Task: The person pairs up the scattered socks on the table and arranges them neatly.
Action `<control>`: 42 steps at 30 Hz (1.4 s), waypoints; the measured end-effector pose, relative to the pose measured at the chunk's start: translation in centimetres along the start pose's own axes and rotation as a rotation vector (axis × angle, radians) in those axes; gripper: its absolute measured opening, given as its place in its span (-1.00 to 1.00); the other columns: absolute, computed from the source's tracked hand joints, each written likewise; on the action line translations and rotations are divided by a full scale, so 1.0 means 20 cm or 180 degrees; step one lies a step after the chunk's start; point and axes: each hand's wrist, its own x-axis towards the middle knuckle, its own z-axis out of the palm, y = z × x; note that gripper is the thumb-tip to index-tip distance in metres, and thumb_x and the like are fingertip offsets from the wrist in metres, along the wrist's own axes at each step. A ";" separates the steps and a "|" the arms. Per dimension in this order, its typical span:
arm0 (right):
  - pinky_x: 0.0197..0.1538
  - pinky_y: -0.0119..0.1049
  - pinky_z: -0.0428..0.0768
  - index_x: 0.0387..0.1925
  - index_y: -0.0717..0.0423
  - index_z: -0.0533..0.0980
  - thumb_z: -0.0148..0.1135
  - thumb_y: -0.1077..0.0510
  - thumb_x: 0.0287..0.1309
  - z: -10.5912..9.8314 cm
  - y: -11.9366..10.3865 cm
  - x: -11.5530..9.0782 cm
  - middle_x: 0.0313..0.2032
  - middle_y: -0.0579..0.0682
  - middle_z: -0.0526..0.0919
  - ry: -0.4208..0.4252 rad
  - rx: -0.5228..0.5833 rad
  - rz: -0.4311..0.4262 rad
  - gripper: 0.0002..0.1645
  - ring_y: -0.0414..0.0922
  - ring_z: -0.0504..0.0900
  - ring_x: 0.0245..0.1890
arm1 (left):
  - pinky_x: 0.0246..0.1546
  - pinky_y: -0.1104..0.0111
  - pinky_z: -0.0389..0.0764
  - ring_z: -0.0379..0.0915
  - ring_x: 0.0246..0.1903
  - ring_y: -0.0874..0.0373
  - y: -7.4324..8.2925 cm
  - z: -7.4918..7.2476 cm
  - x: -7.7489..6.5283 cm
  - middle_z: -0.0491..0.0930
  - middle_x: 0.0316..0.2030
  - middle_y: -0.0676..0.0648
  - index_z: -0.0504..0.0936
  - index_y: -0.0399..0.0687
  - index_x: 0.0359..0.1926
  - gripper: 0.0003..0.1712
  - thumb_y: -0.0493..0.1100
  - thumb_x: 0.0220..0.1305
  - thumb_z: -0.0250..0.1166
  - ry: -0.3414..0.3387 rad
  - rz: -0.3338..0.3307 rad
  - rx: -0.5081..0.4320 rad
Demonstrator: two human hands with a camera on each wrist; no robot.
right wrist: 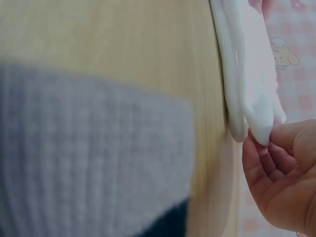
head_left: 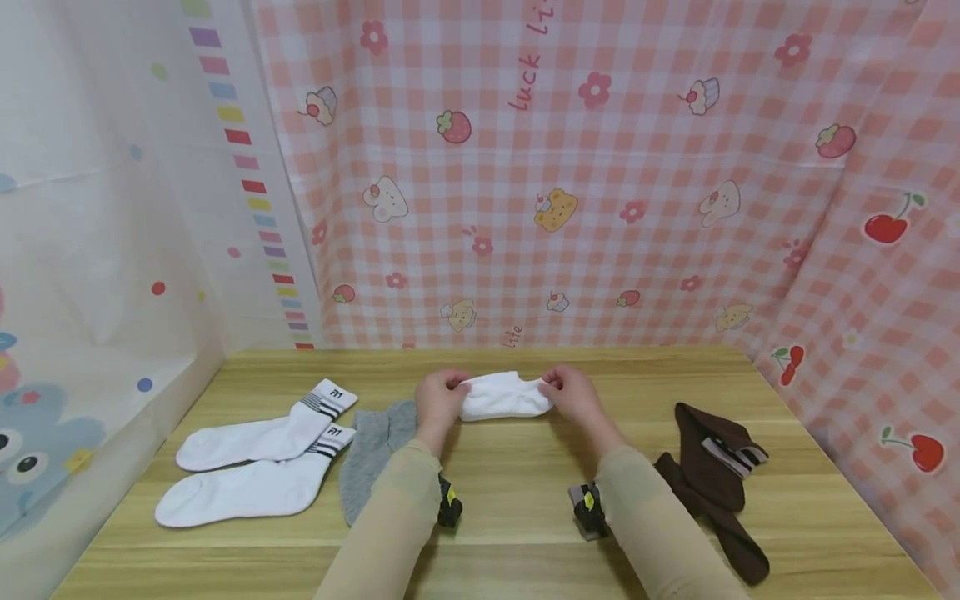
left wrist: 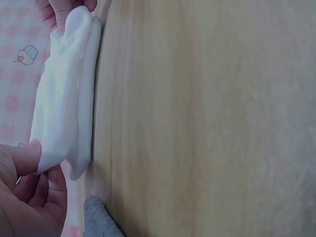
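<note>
Both hands hold a short white sock (head_left: 504, 397) stretched sideways near the far part of the table. My left hand (head_left: 438, 402) pinches its left end between thumb and fingers, and my right hand (head_left: 573, 393) pinches the other end. In the left wrist view, the white sock (left wrist: 57, 106) has a second white layer (left wrist: 85, 113) lying beneath it; whether that is another sock I cannot tell. In the right wrist view, the thumb and fingers of the right hand (right wrist: 284, 173) grip the tip of the white sock (right wrist: 256, 98).
Two white striped socks (head_left: 240, 493) lie overlapping at the left. Grey socks (head_left: 367, 446) sit beside them, partly behind the left forearm. Brown socks (head_left: 712, 467) lie crumpled at the right. Blurred grey ribbed fabric (right wrist: 94, 153) covers much of the right wrist view. A checked curtain (head_left: 525, 183) hangs behind the table.
</note>
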 end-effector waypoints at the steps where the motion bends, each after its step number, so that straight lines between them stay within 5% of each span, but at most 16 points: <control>1: -0.19 -0.17 0.56 -0.19 0.26 0.57 0.27 0.21 0.28 0.00 0.00 0.00 -0.32 0.08 0.60 -0.0001 -0.0026 -0.0001 -0.83 -0.03 0.53 -0.29 | -0.14 0.14 0.58 0.61 -0.27 -0.03 0.00 0.00 0.00 0.71 -0.36 -0.12 0.78 -0.21 -0.29 -0.92 -0.34 0.17 0.39 -0.0012 -0.0016 0.0002; 22: -0.08 -0.07 0.55 -0.29 0.23 0.56 0.31 0.24 0.22 0.04 -0.02 0.02 -0.37 0.07 0.61 -0.0039 -0.0540 -0.0122 -0.88 0.00 0.55 -0.29 | -0.07 0.12 0.58 0.61 -0.17 -0.04 -0.03 0.03 0.02 0.72 -0.26 -0.10 0.79 -0.15 -0.25 -0.88 -0.34 0.22 0.36 -0.0173 -0.0173 0.0269; 32: -0.16 -0.10 0.52 -0.33 0.18 0.53 0.30 0.22 0.25 0.05 -0.03 0.03 -0.42 0.02 0.56 -0.0103 -0.0750 -0.0035 -0.89 -0.02 0.50 -0.36 | -0.19 0.12 0.57 0.57 -0.28 -0.05 -0.04 0.04 0.03 0.66 -0.36 -0.11 0.67 -0.18 -0.33 -0.94 -0.38 0.17 0.37 -0.0201 -0.0051 0.0575; 37: -0.18 -0.12 0.52 -0.34 0.17 0.52 0.29 0.22 0.27 0.06 -0.03 0.03 -0.42 0.02 0.55 -0.0137 -0.0810 0.0026 -0.88 -0.03 0.49 -0.36 | -0.37 0.17 0.51 0.46 -0.44 -0.02 -0.05 0.04 0.03 0.53 -0.51 -0.08 0.50 -0.11 -0.47 -0.78 -0.41 0.11 0.38 -0.0154 0.0057 0.0705; 42: -0.16 -0.12 0.52 -0.33 0.16 0.52 0.29 0.20 0.28 0.07 -0.04 0.04 -0.40 0.02 0.56 -0.0145 -0.0806 0.0095 -0.88 -0.03 0.49 -0.35 | -0.38 0.17 0.51 0.46 -0.46 0.00 -0.05 0.03 0.02 0.55 -0.52 -0.07 0.56 -0.11 -0.51 -0.82 -0.41 0.13 0.34 -0.0182 0.0160 0.0781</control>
